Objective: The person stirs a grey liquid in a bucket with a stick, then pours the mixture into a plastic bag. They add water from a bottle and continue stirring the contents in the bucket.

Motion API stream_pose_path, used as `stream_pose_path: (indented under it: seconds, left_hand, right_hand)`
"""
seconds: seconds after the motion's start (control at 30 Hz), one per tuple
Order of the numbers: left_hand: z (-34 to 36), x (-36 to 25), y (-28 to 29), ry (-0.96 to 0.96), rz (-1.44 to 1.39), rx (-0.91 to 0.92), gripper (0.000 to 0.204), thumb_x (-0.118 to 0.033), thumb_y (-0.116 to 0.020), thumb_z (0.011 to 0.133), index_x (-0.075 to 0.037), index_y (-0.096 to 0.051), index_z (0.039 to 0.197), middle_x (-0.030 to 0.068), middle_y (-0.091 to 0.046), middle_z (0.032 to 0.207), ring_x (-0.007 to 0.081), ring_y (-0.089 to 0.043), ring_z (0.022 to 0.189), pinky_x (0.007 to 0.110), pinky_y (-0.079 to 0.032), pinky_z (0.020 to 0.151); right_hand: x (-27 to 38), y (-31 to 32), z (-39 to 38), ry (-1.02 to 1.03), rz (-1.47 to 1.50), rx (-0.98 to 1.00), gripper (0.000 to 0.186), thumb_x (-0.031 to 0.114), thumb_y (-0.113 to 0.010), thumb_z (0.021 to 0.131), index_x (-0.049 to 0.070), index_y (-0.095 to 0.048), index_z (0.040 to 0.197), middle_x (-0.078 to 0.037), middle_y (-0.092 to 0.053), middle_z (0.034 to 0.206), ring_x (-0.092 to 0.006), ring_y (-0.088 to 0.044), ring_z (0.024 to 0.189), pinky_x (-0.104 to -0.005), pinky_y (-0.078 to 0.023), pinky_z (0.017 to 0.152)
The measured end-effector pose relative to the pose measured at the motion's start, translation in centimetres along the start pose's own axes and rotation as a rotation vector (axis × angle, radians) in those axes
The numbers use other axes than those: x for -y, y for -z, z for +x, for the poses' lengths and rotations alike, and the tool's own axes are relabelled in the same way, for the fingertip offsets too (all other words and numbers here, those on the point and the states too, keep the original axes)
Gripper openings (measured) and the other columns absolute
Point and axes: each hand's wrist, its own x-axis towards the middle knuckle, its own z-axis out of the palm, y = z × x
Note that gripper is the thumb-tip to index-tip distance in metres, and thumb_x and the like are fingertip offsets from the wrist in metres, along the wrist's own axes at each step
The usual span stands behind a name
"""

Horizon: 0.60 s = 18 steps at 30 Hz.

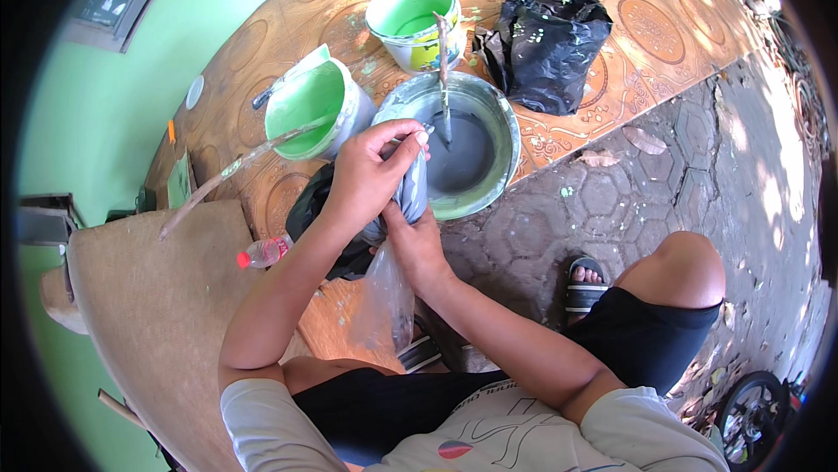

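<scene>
The shirt (489,441), on the person's side of the basin (504,136), carries dark lettering, partly folded out of view, above a line drawing and a small red and blue mark; the far bucket (403,13), just beyond the basin, bears a yellow printed patch; the bottle (267,252), left of the basin and closer to the person, has a red cap and a red label, its writing too small to tell.

The bag (414,186), clear plastic with grey stuff in its upper part, is held upright just at the basin's near left rim, its loose lower end hanging toward the person; the left hand (371,162) has thumb and forefinger pressed together on the bag's upper tip, the other fingers curled in; the right hand (417,249) is closed about the bag lower down, thumb along it, the remaining fingers partly hidden, so how tightly they grip I cannot tell.

Grey material lies in the basin, with a stick (443,62) leaning in it; the near bucket (305,107), pale green inside, stands left of the basin; a black sack (556,53) sits beyond it to the right.
</scene>
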Motion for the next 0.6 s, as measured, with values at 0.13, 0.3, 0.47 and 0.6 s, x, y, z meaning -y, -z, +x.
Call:
stream_pose_path:
  seconds: [0.13,0.3,0.47,0.6]
  left_hand:
    - [-0.7,0.7,1.5,-0.061,-0.072,-0.068,0.019,-0.012,-0.068,0.095,0.003,-0.070,0.106,0.0069,-0.071,0.092,0.0113,-0.068,0.083,0.026,-0.054,0.073]
    - [-2.4,-0.5,3.7,-0.089,-0.006,-0.189,0.019,-0.012,-0.070,0.095,0.003,-0.069,0.106,0.0046,-0.069,0.098,0.0100,-0.064,0.091,0.026,-0.051,0.082]
    - [-4.4,-1.8,7.2,0.000,-0.133,-0.288,0.021,-0.014,-0.071,0.095,0.002,-0.070,0.108,0.0025,-0.069,0.103,0.0087,-0.062,0.096,0.025,-0.049,0.088]
    - [-6.5,-1.1,9.6,0.044,-0.165,-0.379,0.025,-0.016,-0.073,0.094,0.002,-0.070,0.112,0.0030,-0.070,0.103,0.0086,-0.062,0.096,0.025,-0.049,0.088]
  right_hand:
    - [-0.4,-0.6,0.0,0.073,-0.052,-0.020,0.054,0.033,-0.073,0.090,0.000,-0.052,0.127,-0.012,-0.068,0.110,-0.0173,-0.065,0.097,-0.0322,-0.051,0.087]
    - [-0.3,-1.5,-0.1,0.199,-0.117,0.079,0.053,0.030,-0.077,0.087,0.000,-0.054,0.124,-0.011,-0.067,0.109,-0.0166,-0.063,0.100,-0.0318,-0.050,0.089]
    - [1.3,-2.3,0.2,0.265,-0.342,0.207,0.059,0.029,-0.081,0.085,0.000,-0.051,0.127,-0.014,-0.066,0.111,-0.0185,-0.062,0.101,-0.0325,-0.050,0.090]
    - [0.8,-2.9,0.0,0.311,-0.485,0.222,0.069,0.032,-0.084,0.082,-0.005,-0.048,0.128,-0.016,-0.063,0.111,-0.0210,-0.061,0.103,-0.0349,-0.050,0.092]
